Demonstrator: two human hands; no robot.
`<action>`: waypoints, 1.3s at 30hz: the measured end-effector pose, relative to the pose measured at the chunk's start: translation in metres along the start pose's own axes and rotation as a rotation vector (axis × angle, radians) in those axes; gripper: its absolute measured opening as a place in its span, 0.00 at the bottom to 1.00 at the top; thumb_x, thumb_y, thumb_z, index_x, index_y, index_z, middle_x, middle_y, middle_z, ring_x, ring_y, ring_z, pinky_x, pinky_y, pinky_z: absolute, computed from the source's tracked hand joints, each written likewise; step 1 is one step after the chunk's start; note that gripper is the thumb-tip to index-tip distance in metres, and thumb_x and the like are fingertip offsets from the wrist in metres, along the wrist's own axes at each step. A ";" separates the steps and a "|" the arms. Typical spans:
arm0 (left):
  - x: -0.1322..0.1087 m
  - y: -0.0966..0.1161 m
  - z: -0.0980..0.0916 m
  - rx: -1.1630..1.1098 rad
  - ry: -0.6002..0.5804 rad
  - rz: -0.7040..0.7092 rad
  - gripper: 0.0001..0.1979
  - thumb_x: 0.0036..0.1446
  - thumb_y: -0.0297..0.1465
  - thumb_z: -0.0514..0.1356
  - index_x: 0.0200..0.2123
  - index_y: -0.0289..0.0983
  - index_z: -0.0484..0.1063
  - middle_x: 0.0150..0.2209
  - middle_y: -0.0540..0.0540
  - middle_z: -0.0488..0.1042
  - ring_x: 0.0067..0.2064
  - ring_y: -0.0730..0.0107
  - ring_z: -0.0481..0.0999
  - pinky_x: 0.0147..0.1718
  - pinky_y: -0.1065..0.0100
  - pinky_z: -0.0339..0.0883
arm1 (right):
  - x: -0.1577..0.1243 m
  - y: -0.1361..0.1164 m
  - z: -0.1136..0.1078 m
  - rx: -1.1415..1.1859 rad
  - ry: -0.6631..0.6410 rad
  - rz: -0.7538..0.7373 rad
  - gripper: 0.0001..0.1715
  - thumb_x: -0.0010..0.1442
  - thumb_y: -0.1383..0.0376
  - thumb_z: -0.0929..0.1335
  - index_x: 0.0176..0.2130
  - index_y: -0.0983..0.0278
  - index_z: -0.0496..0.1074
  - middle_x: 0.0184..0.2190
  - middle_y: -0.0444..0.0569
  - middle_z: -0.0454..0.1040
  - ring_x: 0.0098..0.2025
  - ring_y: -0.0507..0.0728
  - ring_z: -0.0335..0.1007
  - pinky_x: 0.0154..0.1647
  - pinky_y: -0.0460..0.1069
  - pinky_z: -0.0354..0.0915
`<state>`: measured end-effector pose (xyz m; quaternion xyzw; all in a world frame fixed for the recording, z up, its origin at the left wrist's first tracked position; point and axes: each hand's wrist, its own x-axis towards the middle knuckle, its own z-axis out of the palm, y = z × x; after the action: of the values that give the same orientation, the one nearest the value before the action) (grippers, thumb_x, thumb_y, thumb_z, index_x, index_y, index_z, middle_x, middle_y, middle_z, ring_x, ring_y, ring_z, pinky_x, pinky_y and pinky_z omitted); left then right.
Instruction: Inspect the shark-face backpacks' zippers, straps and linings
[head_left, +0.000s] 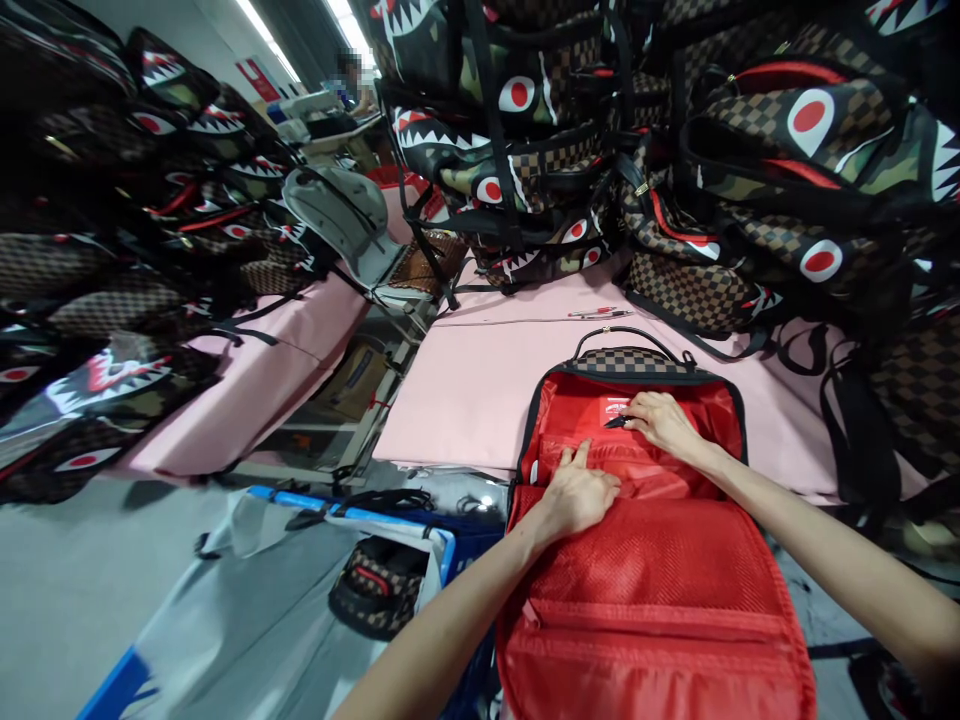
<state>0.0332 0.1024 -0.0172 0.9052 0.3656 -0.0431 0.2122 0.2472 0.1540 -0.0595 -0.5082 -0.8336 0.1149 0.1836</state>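
An unzipped backpack (660,560) lies open on the pink table (465,380), showing its red lining and mesh pocket. Its checkered brown top and black handle (626,345) point away from me. My left hand (577,492) rests on the red inner pocket, fingers curled and thumb raised, pressing the fabric. My right hand (661,420) is further in, its fingers pinched on a small dark tool (616,422) close to a white label (616,405) sewn into the lining.
Heaps of shark-mouth checkered backpacks fill the back right (750,170) and the left table (135,250). A grey cap (337,205) sits on the left heap. A blue-edged bin (375,575) with another bag stands below left. A person is far back at a workstation.
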 end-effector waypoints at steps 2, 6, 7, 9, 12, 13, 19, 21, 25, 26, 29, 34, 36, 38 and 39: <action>0.000 -0.001 0.002 -0.007 0.006 0.012 0.15 0.60 0.34 0.49 0.43 0.41 0.74 0.43 0.47 0.76 0.61 0.42 0.53 0.53 0.37 0.47 | 0.000 0.000 0.001 0.007 0.004 0.001 0.12 0.61 0.62 0.63 0.41 0.62 0.74 0.35 0.50 0.71 0.39 0.56 0.63 0.39 0.49 0.52; -0.002 -0.004 0.005 -0.010 0.044 0.030 0.16 0.61 0.34 0.48 0.44 0.41 0.74 0.43 0.46 0.76 0.60 0.44 0.54 0.53 0.37 0.47 | -0.002 0.003 0.002 0.033 0.013 0.016 0.12 0.62 0.62 0.62 0.39 0.63 0.74 0.34 0.49 0.72 0.37 0.54 0.64 0.37 0.48 0.53; -0.002 -0.004 0.006 -0.012 0.053 0.030 0.16 0.61 0.34 0.48 0.44 0.41 0.74 0.43 0.45 0.76 0.60 0.45 0.54 0.53 0.37 0.46 | -0.003 0.004 0.002 0.037 0.015 0.020 0.13 0.62 0.62 0.62 0.38 0.63 0.74 0.34 0.49 0.72 0.37 0.54 0.64 0.37 0.48 0.53; -0.002 -0.004 0.007 -0.019 0.071 0.029 0.16 0.61 0.35 0.48 0.43 0.41 0.74 0.43 0.45 0.76 0.60 0.45 0.55 0.54 0.37 0.46 | -0.003 0.005 0.002 0.041 0.013 0.020 0.13 0.62 0.62 0.62 0.39 0.63 0.74 0.34 0.49 0.72 0.37 0.54 0.64 0.37 0.48 0.53; -0.002 -0.003 0.007 -0.027 0.083 0.033 0.16 0.61 0.35 0.48 0.42 0.40 0.75 0.42 0.45 0.77 0.60 0.47 0.56 0.54 0.38 0.45 | -0.002 0.005 0.002 0.036 0.005 0.007 0.12 0.61 0.61 0.63 0.40 0.62 0.74 0.35 0.49 0.71 0.39 0.55 0.64 0.37 0.49 0.52; -0.002 -0.003 0.007 -0.028 0.083 0.036 0.16 0.61 0.35 0.48 0.42 0.40 0.75 0.41 0.45 0.77 0.59 0.47 0.57 0.55 0.38 0.45 | -0.001 0.004 0.003 0.034 0.005 0.004 0.12 0.61 0.61 0.63 0.40 0.62 0.74 0.35 0.49 0.71 0.39 0.56 0.64 0.37 0.49 0.52; -0.002 -0.002 0.005 -0.026 0.082 0.038 0.16 0.61 0.34 0.47 0.42 0.41 0.74 0.41 0.46 0.77 0.56 0.50 0.62 0.55 0.39 0.44 | 0.001 0.005 0.005 0.043 0.007 -0.007 0.12 0.62 0.62 0.63 0.40 0.62 0.74 0.35 0.49 0.71 0.39 0.55 0.64 0.38 0.49 0.52; -0.003 -0.002 0.004 -0.028 0.085 0.035 0.16 0.61 0.34 0.48 0.42 0.41 0.74 0.41 0.46 0.77 0.58 0.48 0.59 0.55 0.39 0.45 | 0.001 0.006 0.006 0.048 0.005 -0.008 0.11 0.61 0.62 0.63 0.40 0.62 0.73 0.35 0.49 0.71 0.39 0.55 0.64 0.38 0.49 0.52; -0.002 -0.002 0.005 -0.028 0.083 0.030 0.15 0.61 0.34 0.48 0.41 0.41 0.75 0.41 0.46 0.77 0.59 0.47 0.57 0.55 0.40 0.46 | 0.002 0.006 0.007 0.050 0.004 -0.002 0.11 0.60 0.62 0.64 0.41 0.62 0.73 0.35 0.50 0.71 0.39 0.56 0.64 0.37 0.49 0.52; -0.002 -0.003 0.006 -0.028 0.081 0.032 0.16 0.61 0.34 0.48 0.41 0.41 0.75 0.41 0.46 0.77 0.59 0.48 0.58 0.55 0.40 0.45 | 0.003 0.005 0.006 0.052 0.004 0.000 0.11 0.60 0.62 0.64 0.40 0.62 0.73 0.35 0.50 0.72 0.39 0.56 0.64 0.38 0.49 0.52; -0.002 -0.004 0.008 -0.032 0.081 0.033 0.17 0.62 0.34 0.46 0.42 0.41 0.74 0.42 0.46 0.77 0.57 0.53 0.62 0.56 0.40 0.43 | 0.004 0.003 0.004 0.069 0.004 0.008 0.11 0.61 0.62 0.63 0.38 0.62 0.74 0.34 0.49 0.72 0.39 0.56 0.64 0.39 0.49 0.53; -0.001 -0.003 0.008 -0.041 0.090 0.030 0.17 0.62 0.35 0.46 0.43 0.41 0.74 0.42 0.46 0.77 0.59 0.52 0.58 0.56 0.40 0.42 | 0.003 -0.003 0.003 0.091 0.009 0.035 0.12 0.62 0.62 0.62 0.39 0.63 0.74 0.35 0.49 0.72 0.38 0.55 0.65 0.39 0.48 0.55; -0.001 -0.003 0.009 -0.046 0.082 0.028 0.17 0.62 0.35 0.46 0.43 0.41 0.74 0.42 0.46 0.77 0.59 0.49 0.57 0.55 0.39 0.43 | 0.002 -0.009 0.001 0.072 0.009 0.039 0.10 0.61 0.64 0.64 0.38 0.63 0.74 0.35 0.50 0.72 0.39 0.56 0.65 0.40 0.49 0.55; -0.001 -0.003 0.010 -0.054 0.074 0.011 0.17 0.62 0.35 0.46 0.43 0.41 0.74 0.43 0.47 0.76 0.60 0.47 0.55 0.55 0.39 0.44 | 0.002 -0.016 -0.005 0.058 0.005 0.039 0.08 0.60 0.65 0.65 0.37 0.63 0.73 0.34 0.49 0.72 0.38 0.56 0.65 0.39 0.49 0.55; 0.000 -0.004 0.011 -0.056 0.070 -0.001 0.17 0.61 0.35 0.47 0.43 0.41 0.74 0.43 0.47 0.76 0.61 0.47 0.53 0.55 0.39 0.44 | 0.003 -0.019 -0.011 0.056 0.003 0.036 0.08 0.60 0.65 0.64 0.36 0.63 0.73 0.33 0.49 0.72 0.37 0.55 0.65 0.39 0.48 0.56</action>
<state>0.0314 0.1001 -0.0282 0.8997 0.3741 -0.0012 0.2247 0.2355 0.1481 -0.0417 -0.5181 -0.8204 0.1408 0.1969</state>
